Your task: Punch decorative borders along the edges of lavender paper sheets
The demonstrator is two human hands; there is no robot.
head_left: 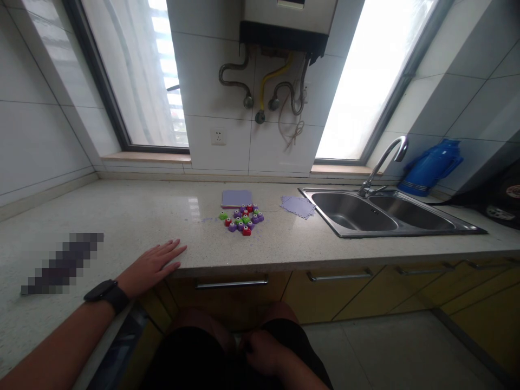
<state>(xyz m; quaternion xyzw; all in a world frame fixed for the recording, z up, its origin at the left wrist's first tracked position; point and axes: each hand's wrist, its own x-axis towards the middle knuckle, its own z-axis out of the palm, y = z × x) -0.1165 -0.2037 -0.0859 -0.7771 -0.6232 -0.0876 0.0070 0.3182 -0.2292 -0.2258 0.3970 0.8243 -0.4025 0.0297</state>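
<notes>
My left hand lies flat on the pale speckled countertop near its front edge, fingers stretched out, holding nothing. A dark watch is on that wrist. Low between my legs, in shadow, my right hand has its fingers curled in; whatever they hold, if anything, is hidden. To the right of my left hand, untouched, sits a cluster of small red, green and purple pieces with white eye-like dots. Right behind them is a lilac flat stack, perhaps cards. Several lilac cards with notched edges lie fanned out near the sink.
A double steel sink with a faucet is set into the counter at right. Beyond it lean a blue thermos-like jug and a black bag. Drawers with metal handles run below; a blurred-out dark patch is at left.
</notes>
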